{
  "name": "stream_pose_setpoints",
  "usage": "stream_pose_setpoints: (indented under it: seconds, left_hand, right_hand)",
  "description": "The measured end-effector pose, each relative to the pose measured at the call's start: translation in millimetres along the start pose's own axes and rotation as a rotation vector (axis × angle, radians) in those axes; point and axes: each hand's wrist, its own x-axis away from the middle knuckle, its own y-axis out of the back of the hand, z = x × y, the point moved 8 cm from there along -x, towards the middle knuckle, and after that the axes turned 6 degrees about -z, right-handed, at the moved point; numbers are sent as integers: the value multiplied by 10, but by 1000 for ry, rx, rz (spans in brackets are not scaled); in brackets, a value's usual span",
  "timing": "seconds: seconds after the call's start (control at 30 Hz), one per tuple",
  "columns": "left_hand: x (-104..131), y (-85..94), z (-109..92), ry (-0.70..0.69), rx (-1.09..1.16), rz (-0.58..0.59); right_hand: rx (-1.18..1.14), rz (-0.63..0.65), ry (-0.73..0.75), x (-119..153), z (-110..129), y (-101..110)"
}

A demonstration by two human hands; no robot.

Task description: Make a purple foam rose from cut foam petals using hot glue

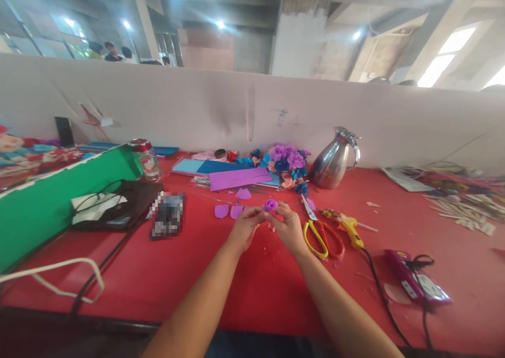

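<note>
A small purple paper flower (pixel 270 205) is held up between my two hands over the red table. My left hand (pixel 248 225) pinches it from the left side, fingers closed. On the other side my right hand (pixel 287 224) has its fingertips closed against the flower too. Loose purple paper petals (pixel 221 211) lie just beyond my left hand. Scissors (pixel 319 237) with one yellow and one red handle rest right of my right hand, blades pointing away. Past them lies a yellow glue gun (pixel 349 229). A bunch of finished paper flowers (pixel 290 160) sits behind my hands.
Purple paper strips (pixel 236 179) lie on blue sheets behind the petals. A steel jug (pixel 333 160) stands at the back. To the left are a phone (pixel 169 216), a dark bag (pixel 138 202) and a glass jar (pixel 145 160). A purple power strip (pixel 416 279) with cables lies right.
</note>
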Motion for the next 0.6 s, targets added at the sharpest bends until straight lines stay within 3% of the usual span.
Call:
stream_pose_setpoints:
  seconds: [0.6]
  left_hand:
    - [-22, 47, 26, -2, 11, -14]
  right_hand:
    - [-40, -12, -13, 21, 5, -24]
